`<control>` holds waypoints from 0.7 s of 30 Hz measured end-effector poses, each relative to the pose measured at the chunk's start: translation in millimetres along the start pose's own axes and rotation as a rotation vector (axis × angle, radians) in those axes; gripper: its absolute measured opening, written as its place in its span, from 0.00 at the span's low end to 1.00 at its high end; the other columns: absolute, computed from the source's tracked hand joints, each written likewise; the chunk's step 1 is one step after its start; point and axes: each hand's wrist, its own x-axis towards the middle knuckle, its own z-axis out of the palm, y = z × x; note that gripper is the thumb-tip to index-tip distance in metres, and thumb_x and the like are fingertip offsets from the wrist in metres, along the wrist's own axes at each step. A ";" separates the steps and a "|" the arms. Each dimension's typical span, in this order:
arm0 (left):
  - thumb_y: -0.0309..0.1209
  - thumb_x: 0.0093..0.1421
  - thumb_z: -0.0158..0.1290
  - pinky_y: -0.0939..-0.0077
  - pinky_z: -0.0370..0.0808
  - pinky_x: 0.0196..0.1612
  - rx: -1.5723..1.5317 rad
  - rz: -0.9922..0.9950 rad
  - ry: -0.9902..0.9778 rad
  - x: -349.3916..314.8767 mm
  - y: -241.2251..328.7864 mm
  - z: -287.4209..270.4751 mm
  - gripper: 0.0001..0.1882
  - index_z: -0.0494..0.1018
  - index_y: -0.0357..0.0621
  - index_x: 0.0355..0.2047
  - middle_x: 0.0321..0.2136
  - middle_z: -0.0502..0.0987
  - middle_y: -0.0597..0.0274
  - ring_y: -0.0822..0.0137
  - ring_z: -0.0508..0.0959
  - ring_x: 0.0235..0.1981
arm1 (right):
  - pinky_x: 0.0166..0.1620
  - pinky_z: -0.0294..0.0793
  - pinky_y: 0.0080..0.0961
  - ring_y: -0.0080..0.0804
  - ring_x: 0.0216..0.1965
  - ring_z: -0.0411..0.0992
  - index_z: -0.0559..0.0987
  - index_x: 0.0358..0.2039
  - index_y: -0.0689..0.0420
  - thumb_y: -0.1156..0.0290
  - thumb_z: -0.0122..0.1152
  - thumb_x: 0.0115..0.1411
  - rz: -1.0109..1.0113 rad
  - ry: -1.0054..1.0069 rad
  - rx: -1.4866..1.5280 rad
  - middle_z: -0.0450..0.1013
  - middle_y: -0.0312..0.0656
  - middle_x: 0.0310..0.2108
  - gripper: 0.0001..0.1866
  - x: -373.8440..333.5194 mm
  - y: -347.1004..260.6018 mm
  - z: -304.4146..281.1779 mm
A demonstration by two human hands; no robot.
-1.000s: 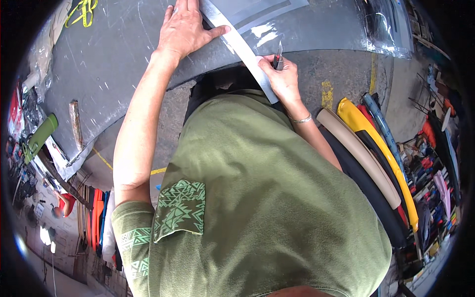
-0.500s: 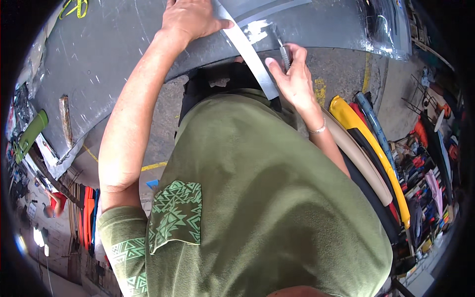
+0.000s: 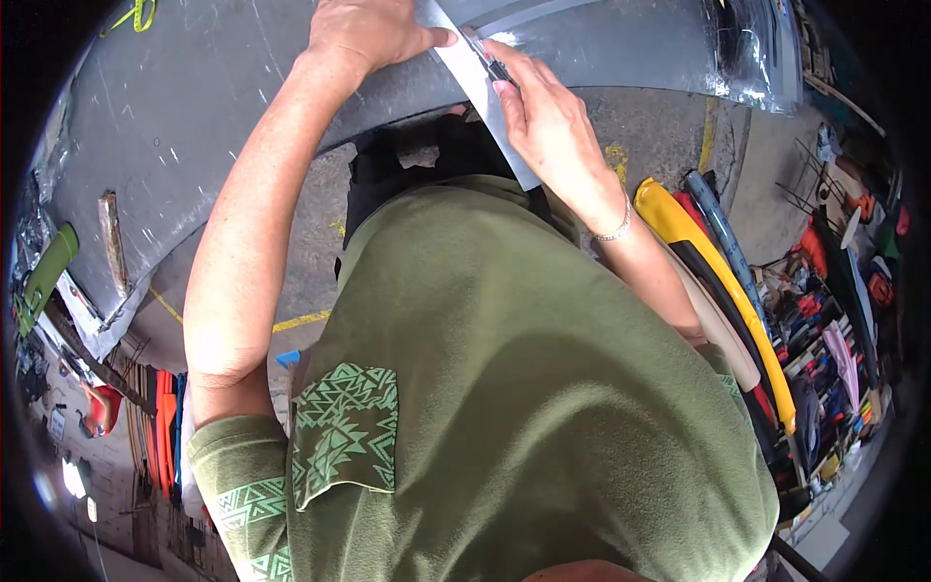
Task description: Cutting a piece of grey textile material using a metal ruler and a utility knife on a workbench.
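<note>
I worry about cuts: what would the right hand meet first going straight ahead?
The right hand would likely meet the silvery straightedge first, with the left thumb close by; depth at the knife's tip is unclear.

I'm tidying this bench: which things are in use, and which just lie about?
In use:
- metal ruler, under the left hand
- knife, in the right hand
- table
- probably the clear plastic

Seemingly lying about:
- yellow tape
- wooden stick
- green roll
- yellow roll
</note>
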 end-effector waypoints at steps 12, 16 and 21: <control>0.52 0.48 0.70 0.55 0.60 0.72 -0.024 -0.001 0.008 1.5 -5.5 7.7 0.60 0.53 0.19 0.66 0.70 0.54 0.31 0.42 0.57 0.73 | 0.46 0.81 0.49 0.56 0.42 0.79 0.71 0.63 0.51 0.72 0.51 0.70 -0.043 0.023 -0.042 0.75 0.51 0.48 0.21 2.4 0.8 1.7; 0.52 0.48 0.69 0.54 0.60 0.72 -0.046 0.058 0.131 7.1 -13.4 20.1 0.60 0.52 0.18 0.67 0.70 0.54 0.30 0.42 0.57 0.73 | 0.46 0.81 0.49 0.55 0.42 0.79 0.70 0.64 0.51 0.73 0.51 0.70 -0.043 0.006 -0.037 0.75 0.51 0.48 0.22 2.8 -0.3 -0.3; 0.53 0.49 0.69 0.54 0.60 0.72 0.016 0.017 0.028 0.9 -2.5 4.1 0.61 0.51 0.18 0.67 0.70 0.54 0.29 0.42 0.56 0.73 | 0.46 0.81 0.48 0.55 0.42 0.79 0.70 0.64 0.51 0.73 0.52 0.69 -0.049 -0.006 -0.044 0.74 0.51 0.48 0.23 3.3 1.0 -0.5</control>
